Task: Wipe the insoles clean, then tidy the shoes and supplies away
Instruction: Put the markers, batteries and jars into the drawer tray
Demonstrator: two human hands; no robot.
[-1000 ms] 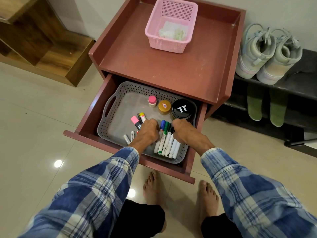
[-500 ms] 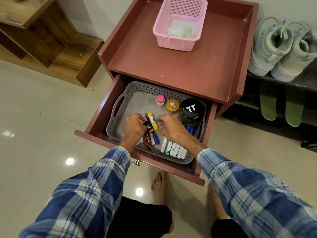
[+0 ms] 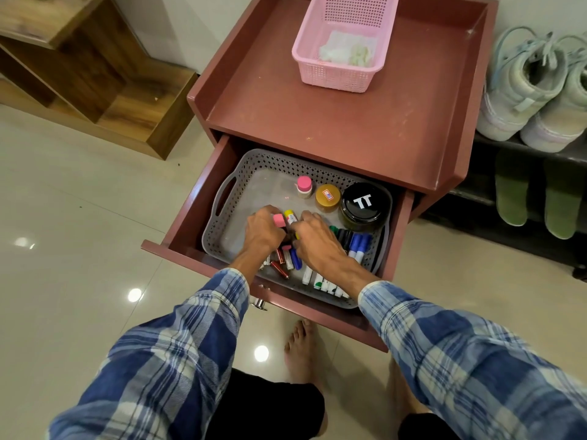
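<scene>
Head view | shoes (image 3: 524, 90) on rack (image 3: 571, 160), insoles (image 3: 511, 192) below, look done | left hand (image 3: 263, 233) grips pink pen (image 3: 279, 220), right hand (image 3: 314, 239) beside it, grip unclear | pens (image 3: 320, 282) and drawer (image 3: 190, 223) left to tidy

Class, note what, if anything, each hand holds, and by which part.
Left hand grips the pink-capped marker by its barrel, below the cap. Right hand seems to pinch the yellow-capped marker below its cap.

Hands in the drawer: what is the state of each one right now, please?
Left hand: closed, holding the pink marker.
Right hand: closed, pinching the yellow marker.
</scene>
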